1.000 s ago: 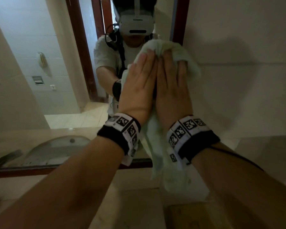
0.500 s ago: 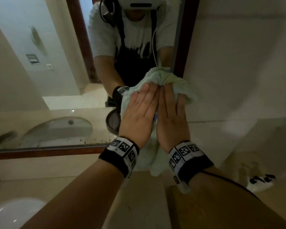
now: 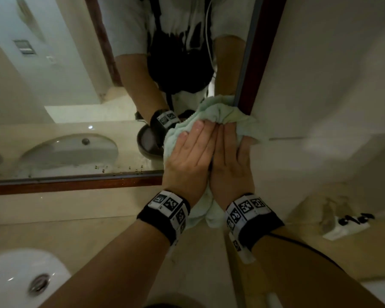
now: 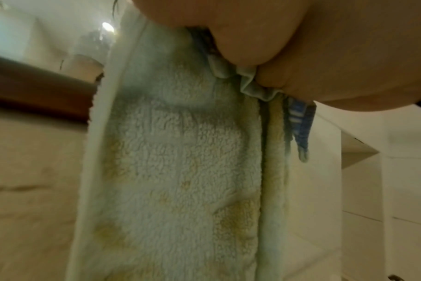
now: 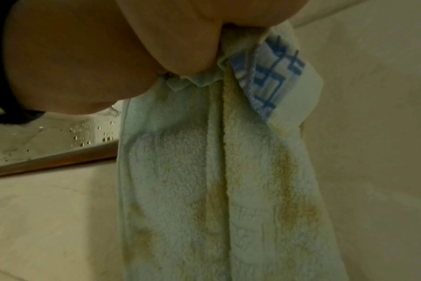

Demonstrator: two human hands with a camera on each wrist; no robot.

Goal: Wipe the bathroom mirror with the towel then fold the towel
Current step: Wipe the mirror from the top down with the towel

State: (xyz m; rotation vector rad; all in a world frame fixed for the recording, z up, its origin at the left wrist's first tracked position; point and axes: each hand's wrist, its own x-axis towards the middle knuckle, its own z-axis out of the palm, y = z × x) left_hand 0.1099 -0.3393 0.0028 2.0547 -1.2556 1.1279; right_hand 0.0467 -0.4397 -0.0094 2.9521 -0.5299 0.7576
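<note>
Hands side by side, both flat with straight fingers, press the towel (image 3: 220,112) against the lower right corner of the mirror (image 3: 71,103). Left hand (image 3: 191,161) and right hand (image 3: 231,167) touch along their inner edges. Towel is pale green, bunched above the fingertips, overlapping the mirror's brown frame (image 3: 76,182) at the right, its loose end hanging below the wrists in front of the wall. Wrist views show terry pile with yellowish stains (image 4: 180,152) and a blue-patterned tag (image 5: 269,76). Water spots dot the glass near the bottom edge. Sink (image 3: 20,276) sits lower left
</note>
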